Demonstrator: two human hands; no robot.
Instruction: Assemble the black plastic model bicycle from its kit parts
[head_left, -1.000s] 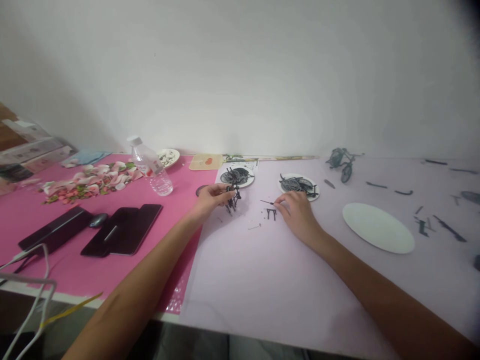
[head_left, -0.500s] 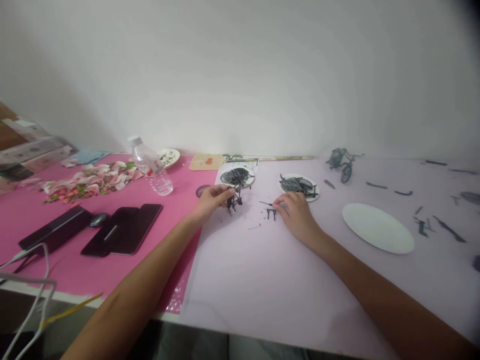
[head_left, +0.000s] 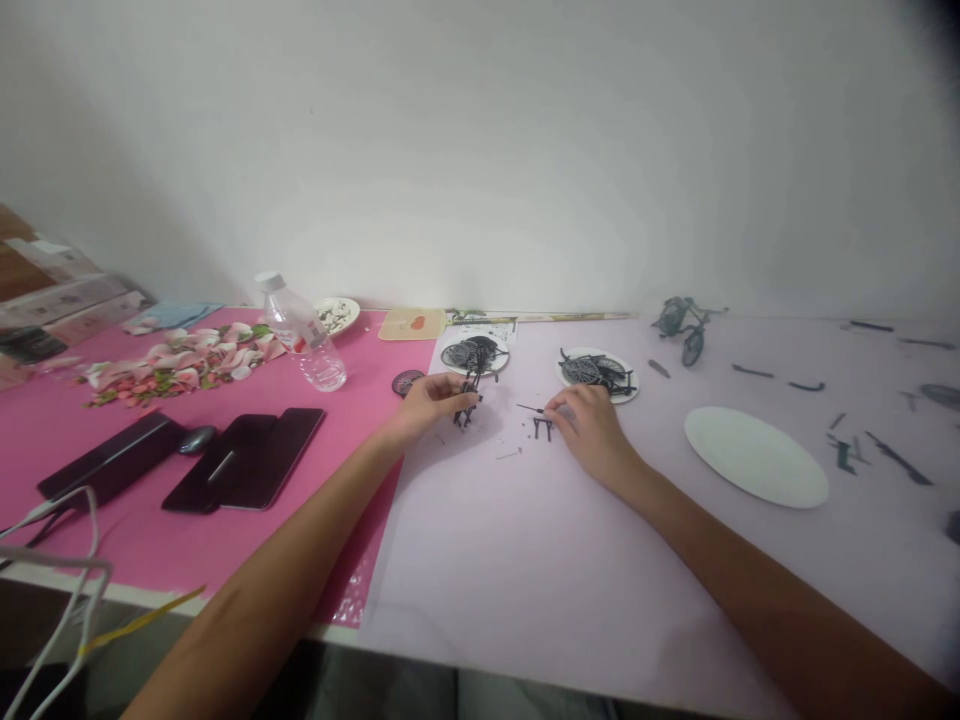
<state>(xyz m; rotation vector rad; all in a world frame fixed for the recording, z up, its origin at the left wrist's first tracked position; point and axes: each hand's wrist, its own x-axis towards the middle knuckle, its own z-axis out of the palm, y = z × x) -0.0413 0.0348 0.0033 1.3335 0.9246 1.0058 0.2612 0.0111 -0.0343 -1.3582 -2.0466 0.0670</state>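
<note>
My left hand (head_left: 429, 408) pinches a small black model bicycle frame (head_left: 466, 405) above the pale sheet. Between the thumb and fingers of my right hand (head_left: 591, 420) is a thin dark rod (head_left: 530, 407), its narrow end pointing left; my fingers hide the rest. Just below it lies a small black forked part (head_left: 542, 429). A thin pin (head_left: 509, 454) and tiny bits lie between my hands. Behind them, a left plate (head_left: 504, 362) and a right plate (head_left: 634, 392) hold dark bicycle parts. A black wheel (head_left: 406, 382) lies beside my left hand.
A model bicycle (head_left: 684, 325) stands near the wall. To the right are a bare white oval plate (head_left: 756, 457) and scattered dark parts (head_left: 846, 456). On the pink side are a water bottle (head_left: 304, 335), pink petals (head_left: 187, 360), a phone (head_left: 270, 460) and a mouse (head_left: 198, 439).
The bicycle frame has been tilted and turned in my left hand, whose fingers have shifted slightly lower. My right hand and the rod have barely moved.
</note>
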